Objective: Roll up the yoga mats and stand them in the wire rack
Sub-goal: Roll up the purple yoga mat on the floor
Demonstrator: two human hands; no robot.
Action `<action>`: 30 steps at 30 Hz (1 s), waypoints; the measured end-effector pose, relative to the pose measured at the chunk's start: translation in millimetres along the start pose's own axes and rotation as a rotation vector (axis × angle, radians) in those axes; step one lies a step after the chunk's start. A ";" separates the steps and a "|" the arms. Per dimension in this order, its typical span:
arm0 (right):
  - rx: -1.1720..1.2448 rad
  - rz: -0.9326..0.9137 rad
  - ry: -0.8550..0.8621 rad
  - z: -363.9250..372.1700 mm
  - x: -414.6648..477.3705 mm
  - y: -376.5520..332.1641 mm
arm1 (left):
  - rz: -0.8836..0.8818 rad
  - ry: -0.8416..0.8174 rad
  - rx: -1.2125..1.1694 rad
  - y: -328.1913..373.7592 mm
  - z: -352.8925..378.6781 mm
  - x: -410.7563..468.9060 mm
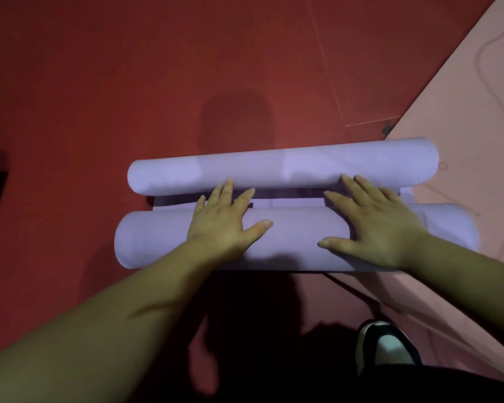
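Head: left hand [221, 221], right hand [374, 225] cover near roll [157, 242].

two lilac rolls of yoga mat lie side by side on the red floor [99, 82], both running left to right. the near roll [157, 242] is tightly wound and the far roll [245, 170] lies just beyond it (a narrow flat strip [285, 203] of lilac mat shows between them). their right ends rest over a pink mat [463, 112] lying flat.
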State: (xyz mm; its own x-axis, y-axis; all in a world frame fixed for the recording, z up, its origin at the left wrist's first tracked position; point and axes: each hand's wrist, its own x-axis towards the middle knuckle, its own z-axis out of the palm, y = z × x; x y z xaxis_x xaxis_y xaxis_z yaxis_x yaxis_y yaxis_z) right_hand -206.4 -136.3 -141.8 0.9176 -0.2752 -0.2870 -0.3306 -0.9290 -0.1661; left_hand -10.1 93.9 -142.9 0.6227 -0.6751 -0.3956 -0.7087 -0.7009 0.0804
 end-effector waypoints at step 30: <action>0.055 0.061 -0.057 -22.1 41.1 15.9 | 0.031 0.057 0.017 5.1 -9.6 8.5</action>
State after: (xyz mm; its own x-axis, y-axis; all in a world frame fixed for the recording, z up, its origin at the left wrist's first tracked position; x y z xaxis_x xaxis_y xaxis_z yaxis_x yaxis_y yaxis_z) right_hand -169.1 -167.8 -135.4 0.8816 -0.3152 -0.3513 -0.3989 -0.8955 -0.1976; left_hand -5.2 82.4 -137.1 0.6178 -0.7088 -0.3404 -0.7333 -0.6757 0.0762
